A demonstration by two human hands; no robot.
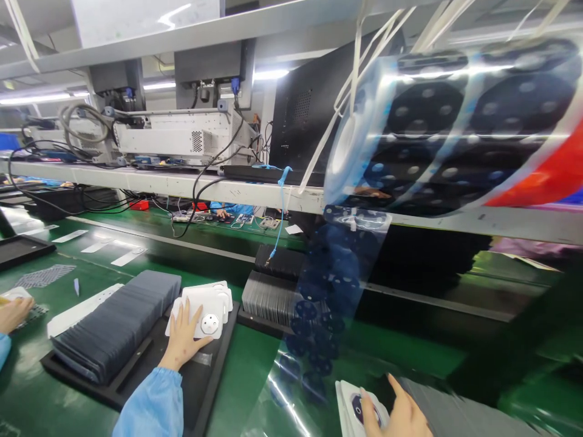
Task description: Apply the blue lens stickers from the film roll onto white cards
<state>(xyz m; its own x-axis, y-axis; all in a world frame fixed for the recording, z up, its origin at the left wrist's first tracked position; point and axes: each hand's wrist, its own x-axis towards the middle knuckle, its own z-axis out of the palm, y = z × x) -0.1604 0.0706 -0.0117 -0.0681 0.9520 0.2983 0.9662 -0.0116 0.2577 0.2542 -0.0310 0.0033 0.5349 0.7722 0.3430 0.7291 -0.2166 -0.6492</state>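
Note:
My left hand (182, 340), in a blue sleeve, lies with fingers spread on a small pile of white plates (221, 303). The top plate carries a round white disc with dark holes. These plates rest over a black tray (216, 376) that also bears a long row of dark grey sheets (118, 321). At the bottom edge, my right hand (403, 419) grips tilted white plates (348, 403), its thumb beside a dark round sticker. The lower part of this hand is cut off. Close by stands another row of grey sheets (455, 406).
A big roll of film with dark round stickers (423, 127) hangs at upper right, its clear strip (328, 285) trailing between my hands. Behind it, another tray holds grey sheets (271, 297). A co-worker's hand (13, 312) shows far left. A metal shelf (182, 182) crosses above the bench.

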